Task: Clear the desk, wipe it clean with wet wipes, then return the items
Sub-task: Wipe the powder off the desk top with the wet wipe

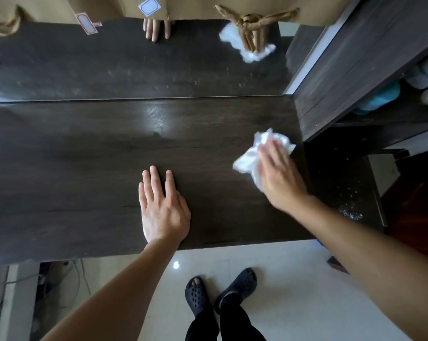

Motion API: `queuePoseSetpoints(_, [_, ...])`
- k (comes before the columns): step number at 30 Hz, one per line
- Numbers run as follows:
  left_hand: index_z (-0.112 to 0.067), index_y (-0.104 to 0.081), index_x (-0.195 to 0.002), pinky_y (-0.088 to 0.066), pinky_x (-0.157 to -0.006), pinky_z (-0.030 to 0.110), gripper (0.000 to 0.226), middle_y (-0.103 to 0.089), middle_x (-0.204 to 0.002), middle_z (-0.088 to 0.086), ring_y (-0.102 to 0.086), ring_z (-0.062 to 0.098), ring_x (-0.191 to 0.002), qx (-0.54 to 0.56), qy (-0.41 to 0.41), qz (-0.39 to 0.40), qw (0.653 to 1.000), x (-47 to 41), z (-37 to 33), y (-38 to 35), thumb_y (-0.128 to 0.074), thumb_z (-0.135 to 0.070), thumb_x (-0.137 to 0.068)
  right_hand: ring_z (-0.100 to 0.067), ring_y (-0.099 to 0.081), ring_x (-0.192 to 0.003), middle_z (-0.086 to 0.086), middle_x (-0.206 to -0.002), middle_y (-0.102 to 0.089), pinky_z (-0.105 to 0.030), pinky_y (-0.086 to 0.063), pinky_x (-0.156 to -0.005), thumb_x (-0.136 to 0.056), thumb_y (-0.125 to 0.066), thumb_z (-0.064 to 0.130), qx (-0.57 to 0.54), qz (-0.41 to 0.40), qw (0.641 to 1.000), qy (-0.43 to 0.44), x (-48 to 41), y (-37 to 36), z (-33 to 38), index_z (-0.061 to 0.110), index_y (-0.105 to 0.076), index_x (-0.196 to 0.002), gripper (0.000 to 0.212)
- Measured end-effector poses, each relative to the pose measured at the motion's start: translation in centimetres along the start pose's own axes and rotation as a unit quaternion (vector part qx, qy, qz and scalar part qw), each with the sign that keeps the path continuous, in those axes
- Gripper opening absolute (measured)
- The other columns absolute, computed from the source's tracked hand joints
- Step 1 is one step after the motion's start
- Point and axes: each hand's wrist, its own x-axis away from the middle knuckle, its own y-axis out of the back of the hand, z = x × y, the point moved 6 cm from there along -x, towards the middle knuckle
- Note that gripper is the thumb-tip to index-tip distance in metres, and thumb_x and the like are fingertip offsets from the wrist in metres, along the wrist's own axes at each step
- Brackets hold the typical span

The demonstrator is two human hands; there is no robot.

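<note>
Right grip (279, 175) flat — pressing crumpled white wipe (247, 163) on dark woodgrain desk (85, 168); left grip (162, 207) flat.

Pale floor tiles (282, 279) gleam beside a dark shelf unit (343, 70)

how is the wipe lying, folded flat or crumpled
Crumpled: the wet wipe is a bunched white wad under the right hand on the desk.

You stand at a dark wood desk (85, 168) in what looks like a room at home: a mirror (109, 70) backs it, pale glossy tiles (282, 279) lie underfoot (you wear black clogs (195, 294)), and a matching shelf unit (343, 82) at your right holds soft, blurred bundles (380, 97).
</note>
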Motion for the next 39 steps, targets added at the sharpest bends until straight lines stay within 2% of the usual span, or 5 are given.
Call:
queuePoseSetpoints(8, [-0.004, -0.046, -0.137, -0.017, -0.116, 0.048, 0.052, -0.029, -0.150, 0.025, -0.022, 0.041, -0.141, -0.005, -0.001, -0.010, 1.000, -0.1, 0.0, 0.0, -0.033, -0.021, -0.090, -0.026, 0.010, -0.145, -0.014, -0.158, 0.008, -0.040, -0.001, -0.118, -0.099, -0.021, 0.046, -0.001, 0.069, 0.994, -0.084, -11.1, -0.5, -0.6, 0.010, -0.001, -0.150, 0.065])
queuePoseSetpoints(22, [-0.002, -0.044, -0.138, -0.017, -0.117, 0.049, 0.053, -0.027, -0.151, 0.026, -0.019, 0.041, -0.142, -0.008, -0.001, 0.004, 1.000, -0.1, 0.0, 0.1, -0.034, -0.021, -0.090, -0.046, -0.035, -0.131, -0.031, -0.145, -0.030, -0.051, -0.035, -0.106, -0.095, -0.038, 0.024, -0.034, -0.035, 0.980, -0.193, 2.6, 1.0, -3.2, -0.009, -0.033, -0.137, 0.054])
queuePoseSetpoints(27, [-0.001, -0.043, -0.138, -0.016, -0.117, 0.050, 0.054, -0.026, -0.151, 0.027, -0.019, 0.041, -0.142, -0.005, -0.002, 0.005, 1.000, -0.1, -0.1, 0.1, -0.034, -0.021, -0.089, -0.044, -0.048, -0.120, -0.032, -0.123, -0.055, -0.050, -0.041, -0.100, -0.094, -0.018, 0.036, -0.049, -0.031, 0.963, -0.262, 5.4, 0.1, -7.9, -0.011, -0.057, -0.113, 0.063])
queuePoseSetpoints(35, [-0.002, -0.042, -0.138, -0.016, -0.117, 0.050, 0.053, -0.027, -0.150, 0.027, -0.019, 0.042, -0.142, 0.001, -0.006, 0.007, 1.000, -0.1, -0.1, -0.2, -0.036, -0.018, -0.088, -0.034, -0.029, -0.139, -0.021, -0.147, -0.035, -0.044, -0.025, -0.114, -0.091, -0.046, 0.000, -0.114, -0.113, 0.986, -0.050, 13.7, -2.6, 2.0, -0.005, -0.043, -0.135, 0.044])
queuePoseSetpoints(39, [-0.003, -0.041, -0.139, -0.013, -0.118, 0.048, 0.052, -0.026, -0.151, 0.027, -0.018, 0.041, -0.142, 0.013, -0.005, 0.005, 1.000, 0.0, 0.0, -0.2, -0.035, -0.018, -0.089, -0.023, -0.047, -0.127, -0.007, -0.135, -0.054, -0.034, -0.044, -0.100, -0.086, -0.056, 0.001, -0.242, -0.087, 0.966, 0.044, 15.5, -3.5, 9.3, 0.011, -0.063, -0.121, 0.037])
